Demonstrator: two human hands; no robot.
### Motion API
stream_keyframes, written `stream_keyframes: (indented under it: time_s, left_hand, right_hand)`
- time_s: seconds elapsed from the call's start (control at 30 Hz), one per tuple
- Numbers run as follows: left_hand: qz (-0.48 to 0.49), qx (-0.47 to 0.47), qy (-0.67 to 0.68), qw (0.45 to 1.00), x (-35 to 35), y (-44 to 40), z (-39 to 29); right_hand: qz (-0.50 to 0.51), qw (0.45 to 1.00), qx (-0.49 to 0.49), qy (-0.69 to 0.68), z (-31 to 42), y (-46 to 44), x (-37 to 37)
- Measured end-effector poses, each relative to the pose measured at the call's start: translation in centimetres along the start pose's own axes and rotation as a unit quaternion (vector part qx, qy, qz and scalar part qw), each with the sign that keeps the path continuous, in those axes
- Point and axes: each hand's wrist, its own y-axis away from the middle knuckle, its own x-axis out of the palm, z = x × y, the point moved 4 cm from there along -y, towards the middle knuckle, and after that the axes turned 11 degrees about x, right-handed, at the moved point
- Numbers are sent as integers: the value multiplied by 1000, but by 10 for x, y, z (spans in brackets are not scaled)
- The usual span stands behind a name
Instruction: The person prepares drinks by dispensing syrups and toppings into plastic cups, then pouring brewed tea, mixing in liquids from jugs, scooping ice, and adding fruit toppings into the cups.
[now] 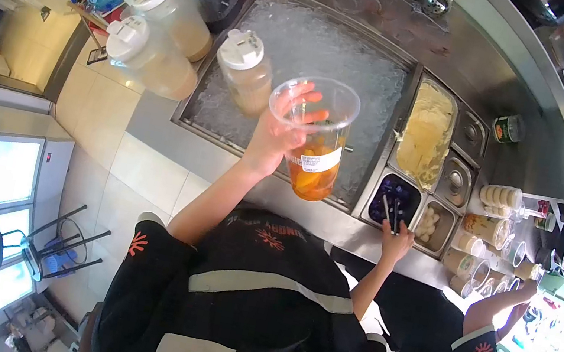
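Note:
My left hand (280, 134) is wrapped round a clear plastic cup (316, 159), raised over the front edge of the ice bin. Orange liquid with fruit pieces fills the cup's lower part, and a white label is stuck on its side. At the right, the fingers of my right hand (396, 241) are closed on metal tongs (394, 215). The tips of the tongs reach into a metal container (376, 200) of dark purple contents. Beside it are a pan of pale yellow food (425, 133) and a smaller one with whitish pieces (428, 224).
Crushed ice (306, 37) fills the large bin. A white-lidded jug (247, 75) stands in the ice, with more jugs (151, 62) to its left. Lidded pans (455, 180) and stacked cups (495, 230) are at the right. A co-worker (422, 321) in black is close on the right.

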Motion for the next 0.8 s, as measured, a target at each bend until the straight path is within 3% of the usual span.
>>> stream_keyframes:
  time_s: [0.13,0.2,0.27,0.33,0.4,0.47,0.5,0.57,0.6,0.67,0.7,0.8]
  left_hand:
    - [78,13,-49,996,-37,31,10]
    - [215,29,-261,941,-56,48,13]
    - [244,-1,-315,917,-84,63,14]
    - [321,34,-410,853,-106,74,10]
    - [340,22,-395,853,-127,81,6]
    - [334,-33,-350,874,-143,87,1]
    - [361,-29,-352,863,-150,90,0]
    - [385,-48,-369,844,-159,93,-3]
    - [406,-68,-389,824,-162,92,-5]
    - [465,-49,-417,779,-168,88,-6]
    - [487,-49,-428,760,-168,80,-14]
    - [528,-13,-455,717,-165,29,-53]
  right_hand:
    - [-55,998,18,4,29,11,-13]
    - [-71,995,6,-64,50,18,-19]
    - [-74,994,-8,-79,68,23,-19]
    - [-88,986,-68,-122,101,28,-29]
    - [-81,983,-80,-145,131,29,-34]
    - [-122,964,-171,-166,163,29,-38]
    - [-127,963,-168,-166,181,28,-44]
    - [-42,949,-185,-251,223,27,-58]
    - [-59,947,-185,-257,240,28,-69]
    - [-80,914,-287,-274,293,21,-99]
    - [-114,905,-291,-288,322,16,-124]
    - [-256,805,-387,-370,402,15,-214]
